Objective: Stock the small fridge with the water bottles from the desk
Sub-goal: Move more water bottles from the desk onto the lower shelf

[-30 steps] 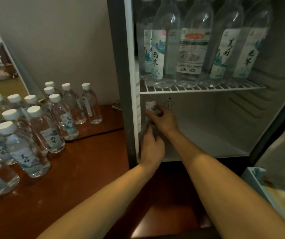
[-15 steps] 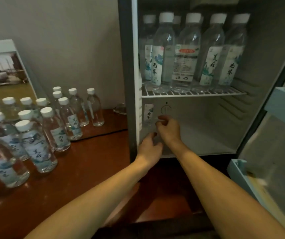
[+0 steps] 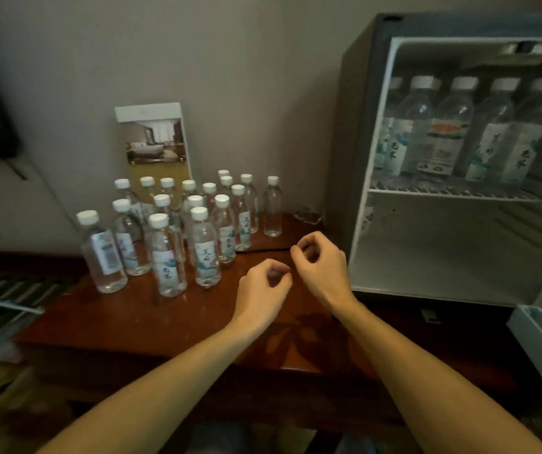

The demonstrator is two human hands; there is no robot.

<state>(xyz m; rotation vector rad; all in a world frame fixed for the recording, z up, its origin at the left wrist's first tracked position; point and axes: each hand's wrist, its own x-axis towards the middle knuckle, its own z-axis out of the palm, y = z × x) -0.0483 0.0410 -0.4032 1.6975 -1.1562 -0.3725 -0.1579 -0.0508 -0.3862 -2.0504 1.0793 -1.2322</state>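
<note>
since both hands have left the fridge [image 3: 358, 132], the left hand [image 3: 263, 283] and right hand [image 3: 320, 267] hang over the desk [image 3: 164, 322], fingers loosely curled, holding nothing. many water bottles [image 3: 204, 250] stand grouped on the desk, left of the fridge; another pickup appears due.
</note>
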